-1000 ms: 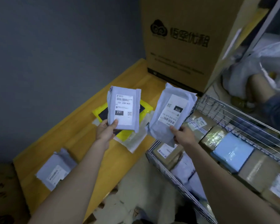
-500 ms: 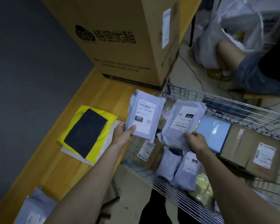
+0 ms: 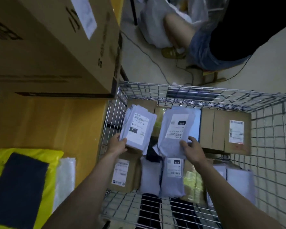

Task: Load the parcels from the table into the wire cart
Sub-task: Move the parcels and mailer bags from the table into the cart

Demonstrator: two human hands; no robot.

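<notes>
My left hand grips the lower edge of a grey mailer bag labelled 231, held over the left side of the wire cart. My right hand pinches the bottom of a second grey mailer labelled 010, held over the cart's middle. Inside the cart lie brown boxes, several grey mailers and a light blue parcel, mostly hidden behind the held bag. On the wooden table at the left lies a yellow bag with a dark panel over a white bag.
A large cardboard box stands on the table's far end, touching the cart's corner. Beyond the cart a person crouches on the pale floor among plastic bags, with cables trailing nearby.
Both hands have carried their mailers rightward from above the table to above the cart's interior. My view has swung right and down over the cart.
</notes>
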